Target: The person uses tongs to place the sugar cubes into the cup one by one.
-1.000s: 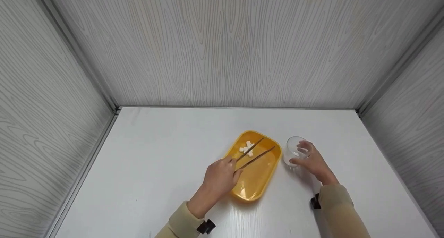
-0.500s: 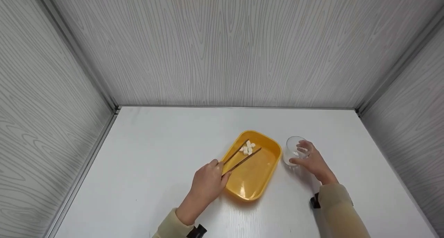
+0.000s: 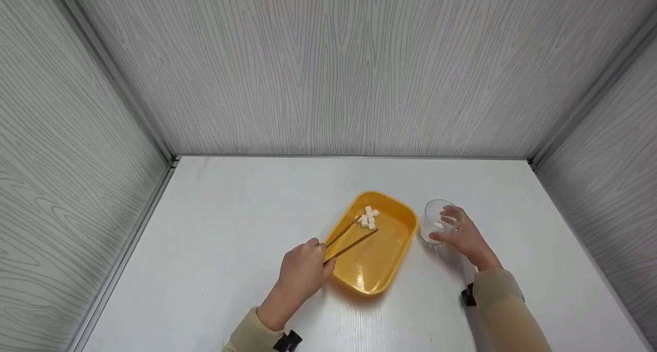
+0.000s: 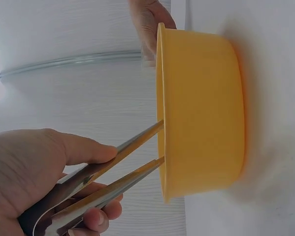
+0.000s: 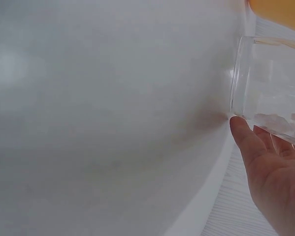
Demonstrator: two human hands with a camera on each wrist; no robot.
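On my remote feed I find the left hand (image 3: pixel 300 272) gripping metal tongs (image 4: pixel 113 191). The tong arms stand spread, tips inside the yellow tray (image 3: pixel 377 254). White cubes (image 3: pixel 370 220) lie toward the tray's far end; I cannot tell whether one tip touches them. The right hand (image 3: pixel 466 239) curves around a clear glass (image 3: pixel 436 218) just right of the tray.

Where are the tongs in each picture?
Head: lower middle, the tongs in the left hand.
Left wrist: lower left, the tongs slanting up to the yellow tray's rim.
Right wrist: not in it.
Shared landmark: the yellow tray, centre-right in head, top-right corner in right wrist.
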